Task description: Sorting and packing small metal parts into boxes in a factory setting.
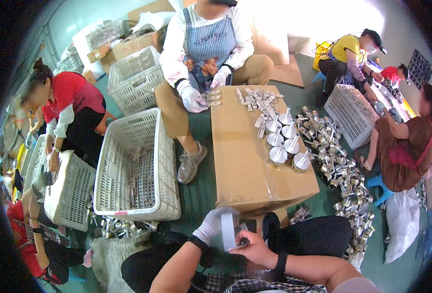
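Observation:
Low in front of me, my left hand [213, 227], in a striped knit glove, grips a pale grey band [228, 231] that looks like a roll of tape seen edge-on. Bare and closed, my right hand [256, 250] meets the band's lower end, pinching something small and dark that I cannot make out. Both hands are just off the near edge of a brown cardboard box [245, 161]. On its right side stand several metal cups with white discs and upright stems [277, 155]. Small flat strip-like pieces [262, 100] lie heaped behind them.
Across the box, a co-worker's gloved hand [192, 97] touches strips at its far left. A white plastic crate [169, 195] stands left, partly filled. Metal parts [345, 180] are piled on the floor right of the box. Other people work around both sides; a white sack [402, 224] sits right.

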Available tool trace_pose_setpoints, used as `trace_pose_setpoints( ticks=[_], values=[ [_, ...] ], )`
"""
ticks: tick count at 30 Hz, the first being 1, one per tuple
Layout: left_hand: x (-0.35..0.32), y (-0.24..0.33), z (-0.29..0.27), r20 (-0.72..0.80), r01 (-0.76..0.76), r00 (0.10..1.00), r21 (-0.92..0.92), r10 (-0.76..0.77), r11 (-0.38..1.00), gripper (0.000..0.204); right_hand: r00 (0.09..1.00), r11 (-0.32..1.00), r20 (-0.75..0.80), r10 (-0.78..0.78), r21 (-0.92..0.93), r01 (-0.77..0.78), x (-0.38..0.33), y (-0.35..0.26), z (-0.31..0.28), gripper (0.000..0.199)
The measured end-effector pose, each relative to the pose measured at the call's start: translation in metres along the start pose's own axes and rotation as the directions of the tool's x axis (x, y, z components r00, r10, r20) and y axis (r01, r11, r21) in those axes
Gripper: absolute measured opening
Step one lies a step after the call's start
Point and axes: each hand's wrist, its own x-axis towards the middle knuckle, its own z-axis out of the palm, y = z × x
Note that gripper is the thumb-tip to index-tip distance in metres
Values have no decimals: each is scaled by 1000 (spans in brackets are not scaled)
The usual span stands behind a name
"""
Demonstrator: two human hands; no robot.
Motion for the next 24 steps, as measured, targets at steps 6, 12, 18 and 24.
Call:
trace_pose_setpoints(
  ticks=[6,12,18,24],
  values=[
    [3,-3,-1,-17,25,1000,-89,-26,996,28,999,986,-12,-33,-165,30,-2,-16,-2,28],
    [6,-5,-5,37,42,999,-150,-37,988,29,999,998,-12,-33,-58,32,-1,-2,-2,27],
    [2,1,6,-15,63,998,-110,-65,992,23,999,995,-11,-51,-88,50,-1,-5,-4,26],
    [-2,-2,4,35,-73,997,95,70,993,18,996,989,-18,-86,-121,83,-1,-8,-3,27]
  ],
)
